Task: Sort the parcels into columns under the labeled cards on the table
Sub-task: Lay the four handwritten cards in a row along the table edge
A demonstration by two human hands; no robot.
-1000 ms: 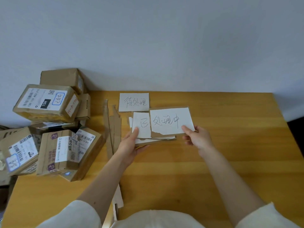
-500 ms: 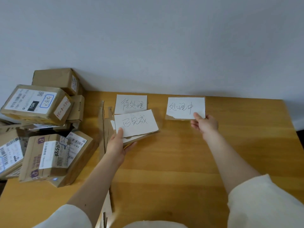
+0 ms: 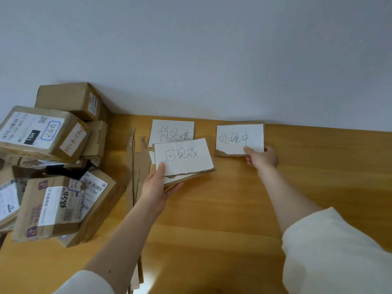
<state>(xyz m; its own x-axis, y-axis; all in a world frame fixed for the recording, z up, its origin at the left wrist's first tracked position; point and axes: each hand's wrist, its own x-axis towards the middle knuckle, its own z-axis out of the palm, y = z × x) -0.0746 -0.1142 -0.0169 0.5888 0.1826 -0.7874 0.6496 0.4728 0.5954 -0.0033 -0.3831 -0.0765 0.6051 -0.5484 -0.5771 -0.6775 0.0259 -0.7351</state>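
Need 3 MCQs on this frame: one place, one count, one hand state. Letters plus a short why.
1. Where is the parcel pile?
A. table's left end
B. table's right end
C. under the cards

2. How many handwritten card faces are readable?
A. one
B. three
C. five

3. What does the left hand do?
A. hangs idle
B. grips a parcel
C. holds a stack of cards

Key: 1 A, boxes heaped at the left edge. 2 B, two near the wall, one topping the stack. 3 C, thumb on top, fingers beneath; the right hand pinches the right card.
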